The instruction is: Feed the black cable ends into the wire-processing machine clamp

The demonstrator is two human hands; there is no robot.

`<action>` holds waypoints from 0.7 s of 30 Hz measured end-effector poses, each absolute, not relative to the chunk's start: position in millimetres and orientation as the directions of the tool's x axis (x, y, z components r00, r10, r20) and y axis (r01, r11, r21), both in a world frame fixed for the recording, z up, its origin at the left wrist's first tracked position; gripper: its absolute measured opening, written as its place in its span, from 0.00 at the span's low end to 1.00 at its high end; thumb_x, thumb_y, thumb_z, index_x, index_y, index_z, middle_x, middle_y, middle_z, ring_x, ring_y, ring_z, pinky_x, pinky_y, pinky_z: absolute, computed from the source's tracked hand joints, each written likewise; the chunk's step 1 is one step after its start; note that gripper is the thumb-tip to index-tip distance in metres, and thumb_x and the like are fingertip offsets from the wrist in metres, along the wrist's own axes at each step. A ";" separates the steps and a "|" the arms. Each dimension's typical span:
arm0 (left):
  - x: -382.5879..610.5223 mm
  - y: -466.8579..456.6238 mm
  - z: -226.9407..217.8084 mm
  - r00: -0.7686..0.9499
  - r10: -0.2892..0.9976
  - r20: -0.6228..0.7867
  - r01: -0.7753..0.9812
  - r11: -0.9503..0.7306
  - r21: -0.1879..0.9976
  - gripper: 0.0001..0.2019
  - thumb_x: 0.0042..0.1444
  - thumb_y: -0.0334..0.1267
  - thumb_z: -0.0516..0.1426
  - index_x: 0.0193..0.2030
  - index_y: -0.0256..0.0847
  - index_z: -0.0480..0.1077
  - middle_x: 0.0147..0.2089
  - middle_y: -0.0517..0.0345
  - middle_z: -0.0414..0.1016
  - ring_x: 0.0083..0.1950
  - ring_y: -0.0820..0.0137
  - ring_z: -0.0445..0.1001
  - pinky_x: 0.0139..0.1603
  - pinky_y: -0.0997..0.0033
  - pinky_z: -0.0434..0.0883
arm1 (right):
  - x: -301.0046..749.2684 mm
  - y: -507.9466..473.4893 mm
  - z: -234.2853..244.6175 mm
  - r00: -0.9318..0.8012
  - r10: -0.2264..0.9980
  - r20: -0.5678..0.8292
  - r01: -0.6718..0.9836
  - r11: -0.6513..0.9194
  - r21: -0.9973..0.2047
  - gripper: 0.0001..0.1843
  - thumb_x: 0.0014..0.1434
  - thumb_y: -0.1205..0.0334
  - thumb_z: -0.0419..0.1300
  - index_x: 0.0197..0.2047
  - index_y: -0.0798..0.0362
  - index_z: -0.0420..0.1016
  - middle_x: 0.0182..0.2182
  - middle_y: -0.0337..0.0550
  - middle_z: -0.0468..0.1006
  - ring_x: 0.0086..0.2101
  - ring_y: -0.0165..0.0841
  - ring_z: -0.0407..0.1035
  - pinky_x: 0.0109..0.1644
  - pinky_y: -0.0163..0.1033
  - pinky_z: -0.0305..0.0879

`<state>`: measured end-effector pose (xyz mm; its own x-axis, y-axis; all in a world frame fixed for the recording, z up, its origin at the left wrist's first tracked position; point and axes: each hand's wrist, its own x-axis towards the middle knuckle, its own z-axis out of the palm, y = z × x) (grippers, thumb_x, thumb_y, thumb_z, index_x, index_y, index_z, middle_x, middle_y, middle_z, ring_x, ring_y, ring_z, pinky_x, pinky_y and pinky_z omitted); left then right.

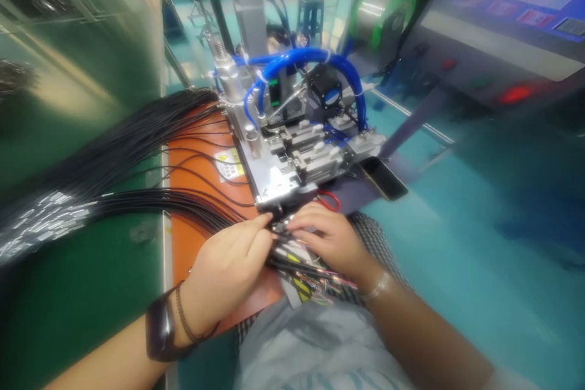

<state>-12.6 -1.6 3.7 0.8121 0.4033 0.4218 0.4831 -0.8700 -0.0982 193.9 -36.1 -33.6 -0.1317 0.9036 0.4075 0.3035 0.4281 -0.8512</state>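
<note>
My left hand [228, 268] is closed in a pinch on a thin black cable [192, 204] at the front edge of a small metal fixture machine [292, 152]. My right hand [326, 237] lies just right of it, fingers curled over the same cable ends, close to the machine's front lip. A thick bundle of black cables [105, 164] fans out to the left across an orange plate [201, 170]. More cable ends with coloured wires [315, 283] lie under my right wrist. The whole view is blurred by motion.
Blue air hoses [297, 61] loop over the machine, and a grey cylinder [249, 12] stands behind it. A dark phone-like slab [384, 178] lies at its right. A control panel with a red light [516, 94] is at the upper right. Green table surface [82, 292] lies to the left.
</note>
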 end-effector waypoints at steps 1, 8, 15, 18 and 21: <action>-12.3 -1.5 3.7 0.806 0.413 0.425 0.491 -0.866 -0.091 0.06 0.57 0.27 0.51 0.38 0.33 0.69 0.48 0.46 0.74 0.46 0.62 0.74 0.45 0.63 0.72 | 194.2 -36.9 -32.5 -0.156 0.898 0.411 0.297 0.439 -0.848 0.09 0.58 0.69 0.60 0.41 0.49 0.77 0.38 0.42 0.79 0.41 0.33 0.70 0.47 0.40 0.68; -5.3 -0.7 5.2 0.808 0.433 0.399 0.485 -0.874 -0.035 0.05 0.59 0.33 0.53 0.32 0.36 0.67 0.42 0.49 0.75 0.44 0.62 0.74 0.44 0.62 0.71 | 192.1 -41.1 -25.3 -0.201 0.862 0.466 0.297 0.507 -0.809 0.06 0.59 0.69 0.59 0.37 0.50 0.76 0.36 0.42 0.78 0.40 0.31 0.71 0.46 0.38 0.68; -10.3 -1.6 2.4 0.848 0.435 0.304 0.466 -0.884 -0.035 0.17 0.60 0.28 0.49 0.56 0.34 0.62 0.42 0.53 0.75 0.38 0.65 0.71 0.37 0.63 0.68 | 182.2 -42.1 -25.4 -0.100 0.906 0.411 0.344 0.419 -0.840 0.07 0.59 0.71 0.58 0.38 0.50 0.75 0.37 0.40 0.79 0.39 0.30 0.72 0.46 0.36 0.68; -11.6 -1.6 1.2 0.833 0.475 0.282 0.496 -0.869 0.000 0.12 0.60 0.30 0.50 0.51 0.37 0.65 0.41 0.55 0.75 0.36 0.66 0.69 0.36 0.63 0.66 | 182.6 -43.7 -25.9 0.043 0.945 0.326 0.358 0.290 -0.888 0.09 0.55 0.69 0.63 0.40 0.51 0.73 0.35 0.39 0.78 0.36 0.29 0.72 0.41 0.34 0.68; -11.1 -2.5 1.4 0.800 0.515 0.308 0.535 -0.844 0.024 0.09 0.61 0.32 0.51 0.47 0.37 0.66 0.39 0.56 0.74 0.37 0.66 0.70 0.37 0.64 0.66 | 185.2 -44.1 -22.9 0.132 0.917 0.375 0.417 0.292 -0.861 0.06 0.53 0.67 0.65 0.35 0.51 0.73 0.33 0.39 0.76 0.37 0.31 0.70 0.43 0.37 0.67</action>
<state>-11.1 -2.5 1.4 0.7996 0.5155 0.3080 0.5351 -0.8444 0.0242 185.2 -44.1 -22.9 0.1319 0.9175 0.3753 0.4173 0.2921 -0.8606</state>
